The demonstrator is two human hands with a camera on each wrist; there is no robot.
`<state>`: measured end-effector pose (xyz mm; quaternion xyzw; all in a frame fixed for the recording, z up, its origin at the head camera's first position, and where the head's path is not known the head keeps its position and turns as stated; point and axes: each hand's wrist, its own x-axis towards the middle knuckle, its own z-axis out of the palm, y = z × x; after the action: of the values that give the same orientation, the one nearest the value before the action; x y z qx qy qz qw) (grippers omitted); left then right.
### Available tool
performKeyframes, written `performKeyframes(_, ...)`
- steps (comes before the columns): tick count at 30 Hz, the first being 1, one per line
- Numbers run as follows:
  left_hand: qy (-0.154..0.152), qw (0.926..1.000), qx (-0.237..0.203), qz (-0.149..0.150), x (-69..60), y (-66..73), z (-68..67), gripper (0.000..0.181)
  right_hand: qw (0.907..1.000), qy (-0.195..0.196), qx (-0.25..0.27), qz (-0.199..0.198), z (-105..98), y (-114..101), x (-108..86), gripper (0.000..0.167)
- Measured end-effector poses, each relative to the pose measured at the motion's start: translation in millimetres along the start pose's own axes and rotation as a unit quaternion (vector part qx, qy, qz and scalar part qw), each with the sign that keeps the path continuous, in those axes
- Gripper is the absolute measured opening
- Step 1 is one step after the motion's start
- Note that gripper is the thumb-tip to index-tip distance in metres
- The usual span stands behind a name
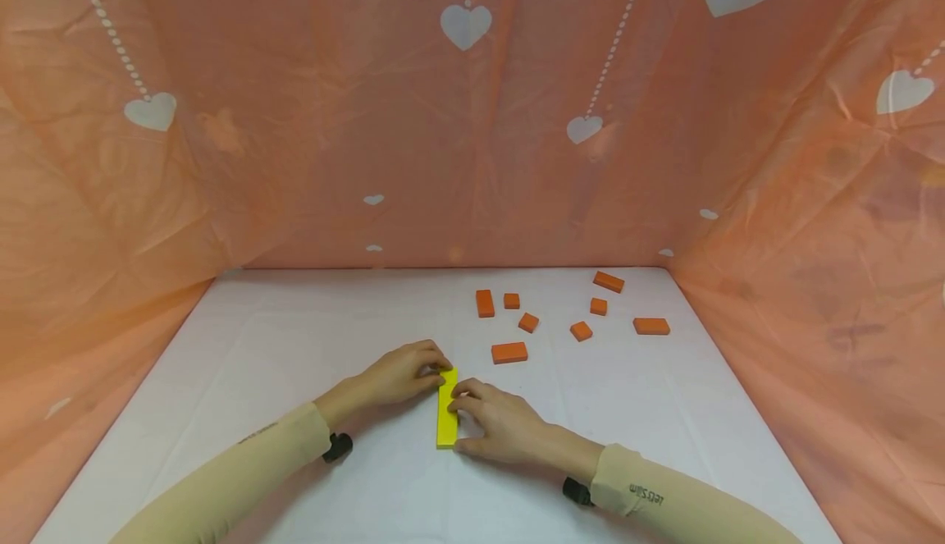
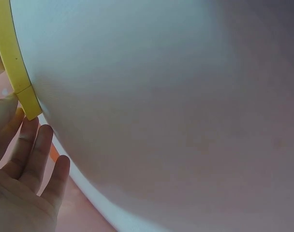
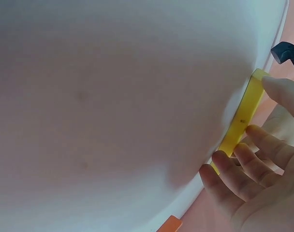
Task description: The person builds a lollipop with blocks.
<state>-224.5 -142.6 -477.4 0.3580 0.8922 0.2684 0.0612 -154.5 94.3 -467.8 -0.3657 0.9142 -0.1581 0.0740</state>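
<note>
Two yellow blocks lie end to end in a straight strip on the white table, a seam showing between them in the left wrist view. The short yellow block [image 2: 31, 107] forms the far end, and my left hand [image 1: 408, 372] pinches it between thumb and fingers. Nearer my body lies the long yellow block [image 1: 446, 425]. My right hand [image 1: 505, 422] rests its fingertips along the right side of that long block, with the thumb by its near end. Parts of the strip's far end are hidden behind my left fingers.
Beyond my hands, toward the back right, several orange blocks lie scattered, among them a long orange block [image 1: 509, 353] and a small orange block [image 1: 581, 331]. The white tabletop [image 1: 310, 322] ends at pink cloth walls [image 1: 472, 158] at the back and sides.
</note>
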Motion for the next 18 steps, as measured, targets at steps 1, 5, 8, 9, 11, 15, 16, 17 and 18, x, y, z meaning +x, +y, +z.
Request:
performKeyframes(1, 0.0, 1.0, 0.001, 0.0, -0.1, -0.1, 0.1, 0.021, 1.0, 0.001, -0.001, -0.001, 0.3, 0.1, 0.0, 0.048)
performKeyframes(5, 0.0, 1.0, 0.002, 0.001, -0.6, -0.6, 1.0, 0.021, 1.0, 0.003, -0.004, -0.002, 1.9, 0.4, 0.0, 0.048)
performKeyframes(8, 0.0, 1.0, 0.002, -0.001, -1.2, -0.9, 1.9, 0.021, 1.0, 0.002, -0.005, -0.001, 3.4, 0.4, -0.2, 0.049)
performKeyframes(9, 0.0, 1.0, 0.002, -0.002, -1.4, -0.9, 2.1, 0.021, 1.0, 0.002, -0.005, 0.0, 3.8, 0.4, -0.2, 0.049)
performKeyframes(11, -0.001, 1.0, 0.001, -0.003, -2.0, -1.0, 2.6, 0.021, 1.0, 0.0, -0.004, 0.001, 4.3, 0.5, -0.5, 0.05)
performKeyframes(15, -0.006, 1.0, 0.001, -0.008, -3.4, -1.0, 2.8, 0.023, 1.0, -0.005, 0.002, 0.007, 3.5, 0.8, -1.5, 0.052)
performKeyframes(16, -0.007, 0.9999, 0.003, -0.007, -4.0, -1.0, 2.5, 0.024, 0.9999, -0.006, 0.004, 0.008, 2.7, 0.8, -2.1, 0.053)
performKeyframes(17, -0.008, 0.9999, 0.004, -0.008, -4.4, -0.7, 2.0, 0.025, 0.9999, -0.006, 0.006, 0.012, 1.8, 1.0, -2.7, 0.053)
performKeyframes(18, -0.01, 0.9999, 0.006, -0.01, -5.0, -0.3, 1.4, 0.026, 0.9999, -0.004, 0.007, 0.015, 1.0, 1.3, -3.4, 0.054)
